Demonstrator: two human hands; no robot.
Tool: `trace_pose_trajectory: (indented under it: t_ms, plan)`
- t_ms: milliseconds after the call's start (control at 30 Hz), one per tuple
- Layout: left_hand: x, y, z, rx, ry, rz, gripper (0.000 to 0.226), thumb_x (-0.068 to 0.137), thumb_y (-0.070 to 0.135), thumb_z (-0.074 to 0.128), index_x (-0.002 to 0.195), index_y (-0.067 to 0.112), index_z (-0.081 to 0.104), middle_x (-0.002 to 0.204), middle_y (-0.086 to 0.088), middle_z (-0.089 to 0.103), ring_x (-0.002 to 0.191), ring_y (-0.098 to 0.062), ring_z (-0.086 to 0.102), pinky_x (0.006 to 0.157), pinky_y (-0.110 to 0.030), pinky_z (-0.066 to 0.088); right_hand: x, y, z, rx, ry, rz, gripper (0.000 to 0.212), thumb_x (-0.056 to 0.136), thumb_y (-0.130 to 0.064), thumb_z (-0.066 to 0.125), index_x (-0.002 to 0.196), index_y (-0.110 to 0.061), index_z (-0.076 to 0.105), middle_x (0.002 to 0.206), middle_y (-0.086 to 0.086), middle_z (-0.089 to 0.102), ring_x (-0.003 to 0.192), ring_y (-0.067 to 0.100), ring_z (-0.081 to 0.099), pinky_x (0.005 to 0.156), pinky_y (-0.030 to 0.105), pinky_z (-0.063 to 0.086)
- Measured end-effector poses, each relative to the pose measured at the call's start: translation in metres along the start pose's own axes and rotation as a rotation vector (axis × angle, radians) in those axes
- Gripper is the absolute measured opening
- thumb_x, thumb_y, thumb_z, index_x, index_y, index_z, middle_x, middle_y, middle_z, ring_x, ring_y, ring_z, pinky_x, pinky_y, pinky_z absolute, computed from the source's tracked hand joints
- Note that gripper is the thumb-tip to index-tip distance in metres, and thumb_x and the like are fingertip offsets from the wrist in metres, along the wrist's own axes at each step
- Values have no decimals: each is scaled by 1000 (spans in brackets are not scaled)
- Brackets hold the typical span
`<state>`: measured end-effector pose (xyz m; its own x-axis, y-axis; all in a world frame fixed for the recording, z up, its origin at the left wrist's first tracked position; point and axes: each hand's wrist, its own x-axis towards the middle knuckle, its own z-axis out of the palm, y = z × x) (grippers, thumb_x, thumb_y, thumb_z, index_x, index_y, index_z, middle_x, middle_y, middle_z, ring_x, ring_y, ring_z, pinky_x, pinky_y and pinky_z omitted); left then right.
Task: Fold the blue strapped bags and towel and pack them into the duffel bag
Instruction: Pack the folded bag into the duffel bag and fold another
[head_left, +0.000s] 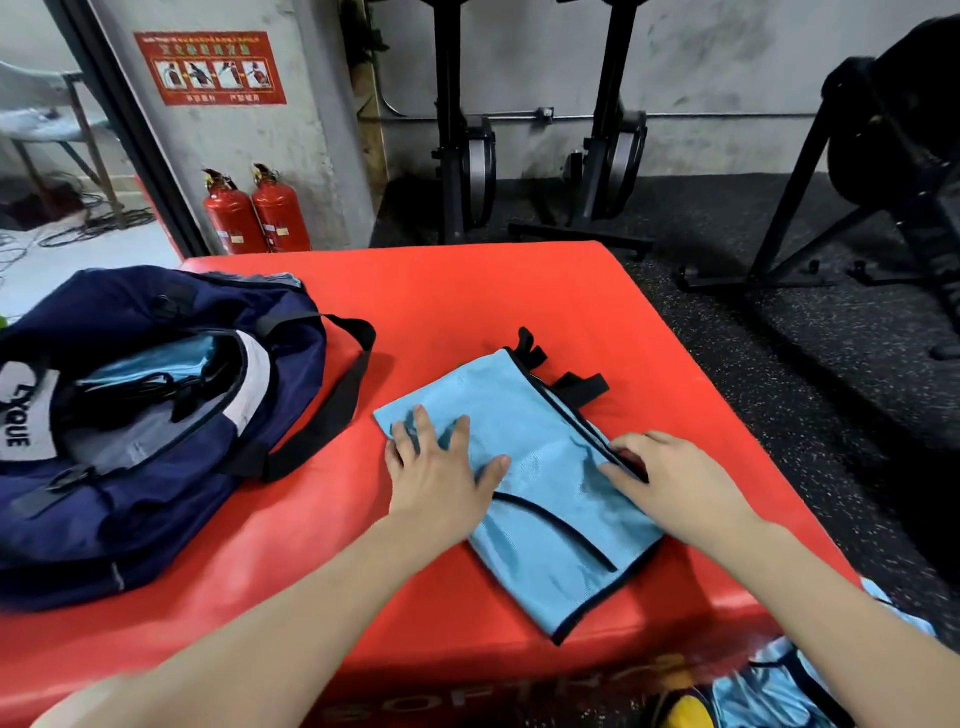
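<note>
Gym room, grey walls, speckled rubber floor, black exercise machines (462, 156) at the far side. Red padded surface (467, 291) in the middle. Navy duffel bag (145, 415) on its left, unzipped, pale blue fabric already inside. Blue strapped bag (550, 499) flat at centre right, black straps at its far edge. More blue fabric (769, 686) at near right, off the surface. Left hand (441, 467) spread flat, pressing the bag's left part. Right hand (670, 478) pinching the black-trimmed right edge. Probably mid-fold; next, likely bringing that edge across, then packing.
</note>
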<state>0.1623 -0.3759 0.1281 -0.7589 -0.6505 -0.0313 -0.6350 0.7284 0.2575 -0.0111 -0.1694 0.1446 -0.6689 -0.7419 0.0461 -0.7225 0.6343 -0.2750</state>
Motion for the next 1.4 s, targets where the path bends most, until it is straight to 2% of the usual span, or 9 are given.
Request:
trace_pose_trajectory:
  t_ms: [167, 300, 567, 733, 833, 967, 1133, 1267, 1400]
  plan:
    - [32, -20, -7, 105, 48, 254, 99, 80, 80, 3, 158, 24, 26, 165, -18, 12, 153, -36, 6, 124, -46, 9, -18, 0, 3, 117, 33, -37, 26, 89, -56, 61, 102, -33, 65, 88, -13, 60, 83, 14, 64, 76, 35, 52]
    - [43, -33, -15, 114, 134, 215, 92, 88, 77, 10, 150, 18, 44, 157, -20, 35, 147, -41, 26, 121, -53, 20, -38, -10, 10, 186, -27, -84, 27, 87, -57, 64, 96, -31, 60, 83, -12, 62, 79, 12, 61, 74, 37, 52]
    - [-7, -13, -23, -94, 86, 363, 83, 88, 75, 25, 149, 23, 44, 158, -7, 37, 146, -27, 30, 118, -45, 30, -53, -23, -7, 62, 79, -108, 30, 88, -58, 63, 108, -36, 56, 100, -16, 55, 91, 8, 56, 73, 31, 48]
    - [-56, -16, -20, -161, 67, 545, 68, 90, 71, 43, 134, 23, 61, 129, 3, 59, 122, -14, 50, 103, -33, 46, -67, -28, 2, 152, 118, -418, 43, 91, -60, 57, 120, -30, 65, 121, -15, 55, 113, 9, 48, 99, 30, 44]
    - [-80, -28, -16, -130, 86, 605, 62, 89, 70, 49, 125, 24, 67, 111, 6, 62, 107, -13, 56, 93, -33, 51, -77, -29, 12, 107, -49, -412, 68, 84, -81, 46, 132, -35, 59, 135, -19, 47, 130, 5, 37, 111, 28, 35]
    - [-104, -46, -13, -97, 53, 633, 64, 84, 73, 55, 123, 24, 68, 105, 8, 60, 101, -10, 54, 94, -25, 46, -88, -27, 17, 107, -122, -412, 80, 77, -87, 47, 136, -34, 56, 136, -21, 46, 133, 0, 31, 115, 24, 30]
    - [-125, -52, -16, -203, -32, 567, 69, 75, 67, 71, 127, 21, 67, 114, 8, 58, 112, -3, 51, 99, -5, 27, -104, -27, 14, 199, -110, -372, 65, 75, -67, 71, 129, -32, 63, 131, -21, 51, 130, -3, 35, 110, 13, 24]
    - [-137, -53, -16, -188, -57, 547, 54, 82, 42, 79, 129, 20, 65, 116, 8, 57, 112, -7, 54, 100, -10, 32, -120, -22, 11, 183, -117, -387, 47, 82, -32, 81, 126, -28, 65, 129, -18, 54, 127, 0, 38, 110, 13, 24]
    - [-153, -49, -15, -191, -60, 556, 35, 89, 16, 68, 125, 16, 68, 112, 5, 58, 103, -12, 60, 95, -14, 40, -135, -21, 6, 146, -131, -389, 36, 82, -11, 75, 115, -24, 69, 120, -15, 59, 122, 5, 46, 109, 25, 35]
